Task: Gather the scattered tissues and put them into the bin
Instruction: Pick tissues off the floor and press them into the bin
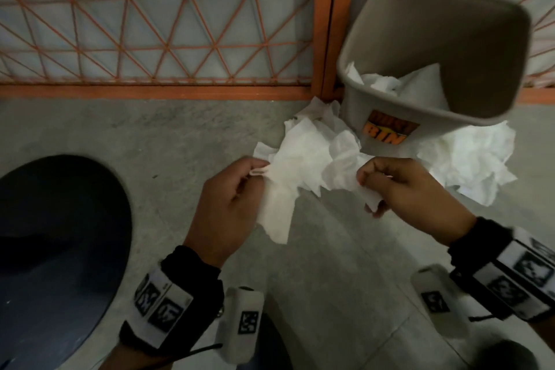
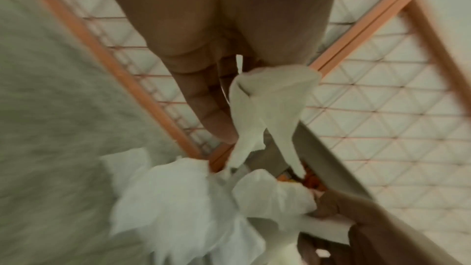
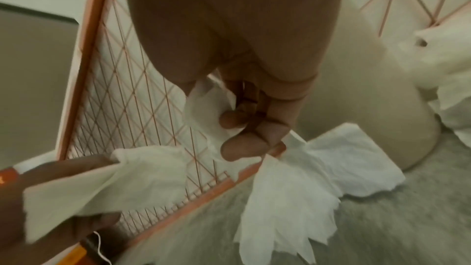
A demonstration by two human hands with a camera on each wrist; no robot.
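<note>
My left hand (image 1: 240,183) pinches a white tissue (image 1: 285,189) that hangs down over the floor; in the left wrist view the same left hand (image 2: 224,108) grips that tissue (image 2: 265,108). Just to its right, my right hand (image 1: 387,180) holds another crumpled tissue (image 1: 342,165), and the right wrist view has the right hand (image 3: 244,128) curled on this tissue (image 3: 282,198). The grey bin (image 1: 375,117) stands behind them with tissues inside (image 1: 399,84). More tissues lie at its left foot (image 1: 318,114) and at its right (image 1: 474,162).
An orange wire-mesh fence (image 1: 168,39) with a thick orange post (image 1: 330,24) closes off the far side. The floor (image 1: 150,135) is grey concrete. A dark rounded shape, my knee (image 1: 54,249), fills the lower left.
</note>
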